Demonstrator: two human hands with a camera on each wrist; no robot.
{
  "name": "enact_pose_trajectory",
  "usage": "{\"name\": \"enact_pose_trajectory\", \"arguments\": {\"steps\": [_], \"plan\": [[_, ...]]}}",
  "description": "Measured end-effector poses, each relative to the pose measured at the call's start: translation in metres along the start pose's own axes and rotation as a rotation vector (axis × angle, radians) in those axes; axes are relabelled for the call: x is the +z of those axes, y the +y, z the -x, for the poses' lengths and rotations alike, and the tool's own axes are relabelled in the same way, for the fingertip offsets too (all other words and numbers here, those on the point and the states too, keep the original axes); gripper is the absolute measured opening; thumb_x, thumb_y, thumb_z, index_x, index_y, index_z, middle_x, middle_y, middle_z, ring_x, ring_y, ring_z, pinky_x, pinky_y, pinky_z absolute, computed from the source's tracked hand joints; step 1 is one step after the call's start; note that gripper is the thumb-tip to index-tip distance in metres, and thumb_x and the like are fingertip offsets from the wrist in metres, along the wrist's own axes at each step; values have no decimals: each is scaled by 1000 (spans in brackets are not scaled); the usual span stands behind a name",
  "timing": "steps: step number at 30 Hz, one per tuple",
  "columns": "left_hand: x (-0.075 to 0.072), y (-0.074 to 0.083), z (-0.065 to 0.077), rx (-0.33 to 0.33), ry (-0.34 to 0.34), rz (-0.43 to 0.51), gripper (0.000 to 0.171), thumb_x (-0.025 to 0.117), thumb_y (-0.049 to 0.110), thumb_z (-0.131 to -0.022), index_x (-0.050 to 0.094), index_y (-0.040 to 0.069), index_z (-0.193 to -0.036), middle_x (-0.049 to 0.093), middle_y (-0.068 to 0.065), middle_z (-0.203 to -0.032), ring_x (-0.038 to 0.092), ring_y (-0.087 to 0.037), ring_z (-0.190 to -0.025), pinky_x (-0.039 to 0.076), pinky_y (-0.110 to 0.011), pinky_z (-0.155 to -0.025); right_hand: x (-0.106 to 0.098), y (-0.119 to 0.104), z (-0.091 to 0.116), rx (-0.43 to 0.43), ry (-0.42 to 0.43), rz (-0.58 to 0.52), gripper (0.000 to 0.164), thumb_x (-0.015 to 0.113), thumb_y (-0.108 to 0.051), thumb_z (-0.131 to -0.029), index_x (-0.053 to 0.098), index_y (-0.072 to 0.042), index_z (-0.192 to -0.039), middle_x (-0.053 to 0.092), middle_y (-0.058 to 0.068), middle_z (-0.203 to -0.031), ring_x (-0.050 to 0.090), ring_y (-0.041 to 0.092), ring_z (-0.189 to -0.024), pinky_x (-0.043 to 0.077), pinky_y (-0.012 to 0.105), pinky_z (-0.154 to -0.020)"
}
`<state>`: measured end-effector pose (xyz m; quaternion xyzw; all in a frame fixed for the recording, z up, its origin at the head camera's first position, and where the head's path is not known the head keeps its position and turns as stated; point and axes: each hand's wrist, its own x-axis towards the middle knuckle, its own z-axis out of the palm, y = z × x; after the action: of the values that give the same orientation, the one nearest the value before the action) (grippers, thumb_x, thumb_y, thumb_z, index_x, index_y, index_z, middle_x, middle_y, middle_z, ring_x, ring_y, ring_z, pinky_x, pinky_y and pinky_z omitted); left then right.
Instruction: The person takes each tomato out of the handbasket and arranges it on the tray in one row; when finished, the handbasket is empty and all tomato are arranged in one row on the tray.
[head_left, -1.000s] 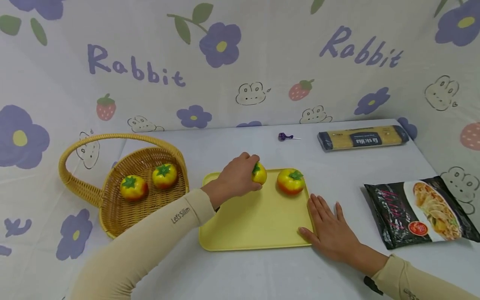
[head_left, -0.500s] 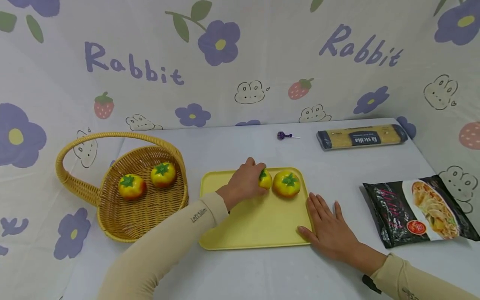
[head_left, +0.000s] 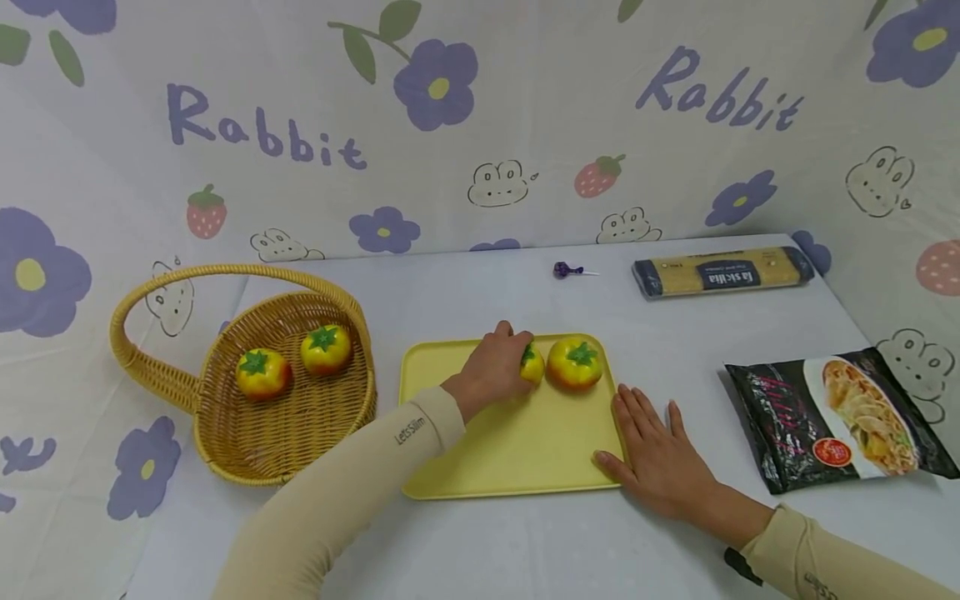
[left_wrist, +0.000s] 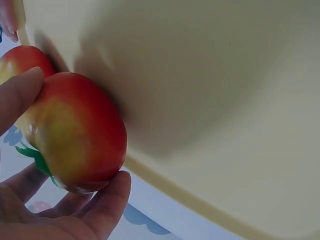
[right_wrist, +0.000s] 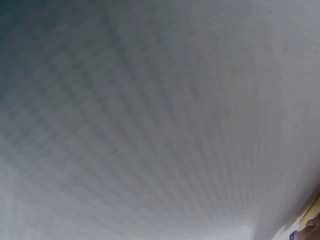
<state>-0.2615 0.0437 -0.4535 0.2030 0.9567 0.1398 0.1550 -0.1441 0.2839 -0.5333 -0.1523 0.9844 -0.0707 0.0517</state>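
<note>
My left hand holds a yellow-and-red tomato with a green calyx over the yellow tray. The left wrist view has the thumb on one side of this tomato and the fingers on the other. Just right of it, a second tomato sits on the tray near its far right corner. My right hand lies flat on the table with fingers straight, against the tray's right edge. The right wrist view is mostly blurred pale surface.
At the left stands a wicker basket with a tall handle and two tomatoes inside. A lollipop and a spaghetti pack lie at the back. A black noodle bag is at the right.
My left hand has carried its tomato a little right and toward me, up beside the other one. That other tomato has shifted slightly left and turned. My right hand stays put.
</note>
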Motion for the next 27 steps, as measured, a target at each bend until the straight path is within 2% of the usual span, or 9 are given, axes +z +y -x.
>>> {"name": "enact_pose_trajectory", "arguments": {"steps": [21, 27], "plan": [[4, -1, -2, 6, 12, 25, 65, 72, 33, -85, 43, 16, -141, 46, -10, -125, 53, -22, -103, 49, -31, -92, -3, -2, -1, 5, -17, 6, 92, 37, -65, -93, 11, -1, -153, 10, 17, -161, 11, 37, -147, 5, 67, -112], [-2, -3, 0, 13, 2, 34, 80, 72, 39, -83, 32, 22, -150, 41, -13, -141, 52, -29, -118, 49, -40, -97, -2, -1, 0, 14, -25, 4, 92, 37, -65, -93, 10, -1, -153, 9, 17, -161, 10, 36, -148, 5, 67, -112]]}}
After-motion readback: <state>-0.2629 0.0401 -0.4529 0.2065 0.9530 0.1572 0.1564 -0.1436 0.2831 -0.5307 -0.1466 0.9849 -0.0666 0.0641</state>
